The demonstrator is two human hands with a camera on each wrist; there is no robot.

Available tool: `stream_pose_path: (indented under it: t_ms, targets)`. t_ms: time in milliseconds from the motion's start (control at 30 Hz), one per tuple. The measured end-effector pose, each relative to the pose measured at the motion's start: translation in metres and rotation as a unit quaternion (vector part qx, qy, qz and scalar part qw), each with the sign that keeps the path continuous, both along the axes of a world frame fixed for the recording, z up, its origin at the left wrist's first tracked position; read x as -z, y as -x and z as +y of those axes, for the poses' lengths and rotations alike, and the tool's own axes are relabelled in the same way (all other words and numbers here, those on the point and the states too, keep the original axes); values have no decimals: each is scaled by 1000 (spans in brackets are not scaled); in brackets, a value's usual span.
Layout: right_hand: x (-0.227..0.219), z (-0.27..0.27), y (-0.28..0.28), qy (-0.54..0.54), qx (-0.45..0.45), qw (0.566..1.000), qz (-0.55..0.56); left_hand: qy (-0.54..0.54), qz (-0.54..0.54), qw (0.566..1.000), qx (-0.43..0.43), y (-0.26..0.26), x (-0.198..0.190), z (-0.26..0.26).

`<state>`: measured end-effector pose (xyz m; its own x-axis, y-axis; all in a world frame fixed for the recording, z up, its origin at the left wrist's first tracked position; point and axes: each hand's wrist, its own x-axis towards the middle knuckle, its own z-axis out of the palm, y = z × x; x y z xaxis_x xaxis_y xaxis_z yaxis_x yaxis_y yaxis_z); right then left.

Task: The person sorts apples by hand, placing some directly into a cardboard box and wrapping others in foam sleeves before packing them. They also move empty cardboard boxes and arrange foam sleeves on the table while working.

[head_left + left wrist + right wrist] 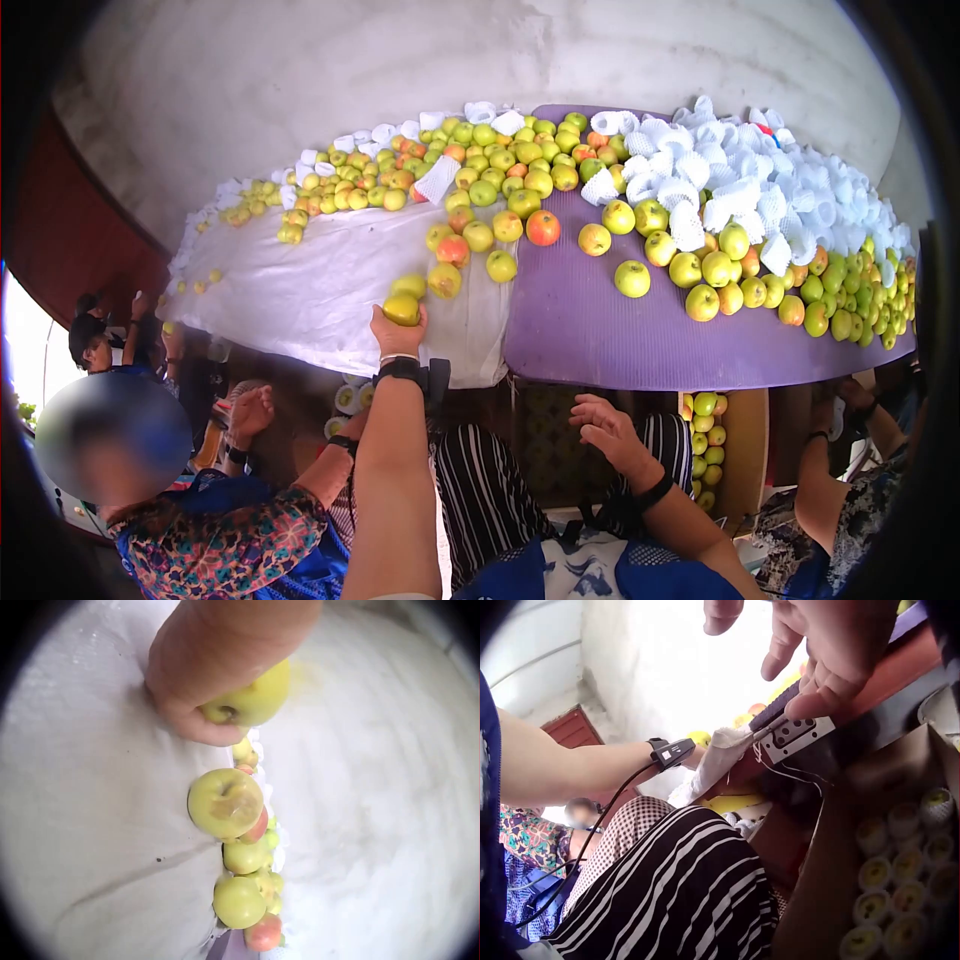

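My left hand (398, 335) reaches out over the white cloth and grips a yellow-green apple (402, 309). In the left wrist view its fingers curl round that apple (259, 697), whose stem hollow shows. Just beyond it lies an apple with a brown bruised patch (225, 802), close to several yellow and reddish apples (451, 249). My right hand (610, 435) hangs in front of the table edge with loosely bent fingers and nothing in it. The right wrist view shows this hand (832, 656) above an open cardboard box (810, 870).
White foam sleeves (770, 185) and many apples cover the back and right of the purple mat (590, 340). Below the table, the box holds apples in foam sleeves (907, 896). A person in a floral sleeve (230, 540) sits at the left; another person's arm (825, 490) is at the right.
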<state>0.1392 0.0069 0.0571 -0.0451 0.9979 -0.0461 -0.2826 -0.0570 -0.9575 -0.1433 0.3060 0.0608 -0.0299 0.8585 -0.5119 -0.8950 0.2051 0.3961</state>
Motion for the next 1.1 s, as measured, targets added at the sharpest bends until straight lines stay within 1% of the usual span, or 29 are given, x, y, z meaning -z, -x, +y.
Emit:
stream_pose_path:
  t_ms: [33, 100, 133, 233, 267, 333, 400, 433, 467, 500, 533, 567, 600, 633, 667, 700, 733, 767, 833, 867, 900, 933, 967, 1000, 1033, 1067, 1100]
  targets:
    - [0, 0, 0, 4, 0, 1000, 4, 12, 32, 999, -13, -1, 3, 4]
    - [2, 0, 0, -6, 2, 1000, -11, -12, 43, 999, -16, 2, 10, 14]
    - [3, -1, 0, -16, 2, 1000, -26, -25, 45, 998, -27, 1, 8, 16]
    - [4, -1, 0, -25, -2, 999, -29, -16, 23, 998, -48, 1, 6, 23]
    - [5, 0, 0, -24, -1, 999, -28, -57, 18, 998, -18, 5, 8, 26]
    - [6, -1, 0, -28, -5, 999, -46, -97, 14, 995, 14, 7, 8, 26]
    - [4, -2, 1, -28, 9, 999, -42, -95, 56, 994, 21, 7, 0, 19]
    - [2, -1, 1, -29, 21, 999, -41, -95, 58, 993, 25, 14, 6, 19]
    - [-2, -2, 0, -29, 26, 999, -38, -135, 51, 987, 73, 24, 15, 20]
    - [-9, -3, -4, 19, 26, 999, 9, -174, 42, 976, 124, 29, 26, 23]
    - [-17, -6, -10, 68, 30, 996, 58, -170, 43, 975, 135, 19, 11, 13]
    - [-29, -11, -17, 76, 44, 994, 62, -110, 72, 988, 79, 5, -15, -5]
    - [-43, -18, -25, 25, 59, 995, 73, -43, 105, 993, 28, -10, -22, -21]
    - [-51, -26, -37, -21, 81, 993, 79, -157, 10, 981, 116, 7, 9, -13]
    - [-51, -36, -54, -28, 97, 992, 80, -189, -53, 964, 177, -1, 1, -33]
    - [-49, -51, -71, -30, 118, 990, 78, -198, -111, 941, 250, -20, -9, -55]
    - [-43, -68, -88, 10, 168, 984, 64, -126, 17, 967, 220, -52, -30, -91]
    - [-34, -85, -105, 46, 212, 975, 50, -150, 20, 945, 291, -72, -33, -120]
    - [1, -115, -139, 146, 297, 943, -14, -207, 135, 888, 389, -114, -31, -177]
    - [19, -129, -152, 191, 340, 920, -43, -197, 125, 885, 403, -136, -31, -203]
    - [44, -144, -166, 268, 366, 882, -125, -325, 311, 780, 435, -159, -31, -230]
    - [76, -157, -179, 299, 382, 853, -191, -438, 477, 626, 435, -178, -30, -253]
    - [93, -168, -188, 324, 351, 842, -250, -537, 506, 545, 397, -195, -26, -267]
    - [110, -176, -197, 347, 316, 828, -308, -586, 533, 482, 375, -209, -25, -281]
    - [144, -184, -209, 350, 318, 826, -305, -591, 542, 444, 400, -220, -25, -292]
    - [187, -191, -222, 373, 237, 776, -451, -606, 568, 402, 386, -229, -23, -302]
    - [196, -191, -222, 386, 223, 754, -482, -619, 593, 358, 370, -236, -21, -309]
